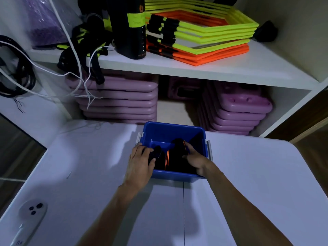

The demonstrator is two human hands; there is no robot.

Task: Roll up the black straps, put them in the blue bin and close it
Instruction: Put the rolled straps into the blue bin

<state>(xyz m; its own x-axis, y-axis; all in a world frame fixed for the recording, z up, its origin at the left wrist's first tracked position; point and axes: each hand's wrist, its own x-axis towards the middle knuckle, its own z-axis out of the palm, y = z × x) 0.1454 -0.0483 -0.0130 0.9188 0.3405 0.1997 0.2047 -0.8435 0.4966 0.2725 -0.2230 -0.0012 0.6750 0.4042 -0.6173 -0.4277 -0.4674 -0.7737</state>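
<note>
A blue bin [173,129] stands open on the white table [92,174], with grey handles at both sides. Inside it lie black straps with orange stripes [174,159]. My left hand [140,163] reaches over the bin's left rim and grips a black rolled strap [156,153] at the left of the bin. My right hand [194,158] is inside the bin on the right, its fingers pressing on the black straps there. No lid shows in this view.
White shelves behind the table hold yellow and orange hexagon frames [204,32], a black bottle [130,27], tangled black and yellow straps [83,48] and white cables [74,75]. Purple step boards [120,100] are stacked below. A white remote-like device [30,215] lies near the table's front left.
</note>
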